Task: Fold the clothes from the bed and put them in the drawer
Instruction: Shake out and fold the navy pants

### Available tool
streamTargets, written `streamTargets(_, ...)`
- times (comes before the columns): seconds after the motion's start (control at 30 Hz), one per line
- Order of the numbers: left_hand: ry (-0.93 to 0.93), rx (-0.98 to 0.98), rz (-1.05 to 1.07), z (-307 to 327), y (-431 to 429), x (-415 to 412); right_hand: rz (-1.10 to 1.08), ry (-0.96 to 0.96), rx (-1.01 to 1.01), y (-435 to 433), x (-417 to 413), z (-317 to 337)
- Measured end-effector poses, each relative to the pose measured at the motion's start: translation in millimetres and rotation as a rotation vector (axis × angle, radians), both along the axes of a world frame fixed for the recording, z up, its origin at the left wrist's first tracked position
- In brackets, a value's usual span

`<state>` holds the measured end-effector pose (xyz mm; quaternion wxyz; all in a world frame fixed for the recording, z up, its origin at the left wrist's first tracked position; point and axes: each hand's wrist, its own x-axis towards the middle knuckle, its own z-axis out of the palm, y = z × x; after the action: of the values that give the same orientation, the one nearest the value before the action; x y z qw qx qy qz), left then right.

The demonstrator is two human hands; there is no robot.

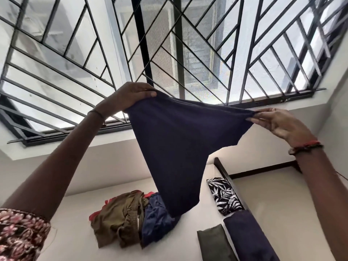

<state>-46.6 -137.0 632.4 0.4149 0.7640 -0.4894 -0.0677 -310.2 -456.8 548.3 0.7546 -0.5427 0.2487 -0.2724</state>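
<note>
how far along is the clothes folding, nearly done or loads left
Partly done, it seems. Three folded pieces lie in a row on the bed: a leaf-print one, a navy one and an olive one. In hand: the left hand and right hand hold a navy garment up, unfolded. Left: a crumpled pile of several clothes. No drawer is in view.

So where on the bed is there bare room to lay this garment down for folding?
Bare sheet lies left of and in front of the unfolded pile, and a narrower strip between pile and folded pieces. The right edge is crowded.
</note>
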Motion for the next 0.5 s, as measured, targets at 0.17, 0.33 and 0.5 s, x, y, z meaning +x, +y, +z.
streamTargets(0.17, 0.197, 0.077, -0.085, -11, -5, 6, 0.037, -0.075, 0.184, -7, 1, -23)
streamTargets(0.33, 0.161, 0.171, 0.019, -62, -43, 33, -0.065, 0.005, 0.336, -32, 42, -82)
streamTargets(0.5, 0.077, 0.185, 0.124, -130, -83, 75, -0.228, 0.009, 0.413, -46, 89, -133)
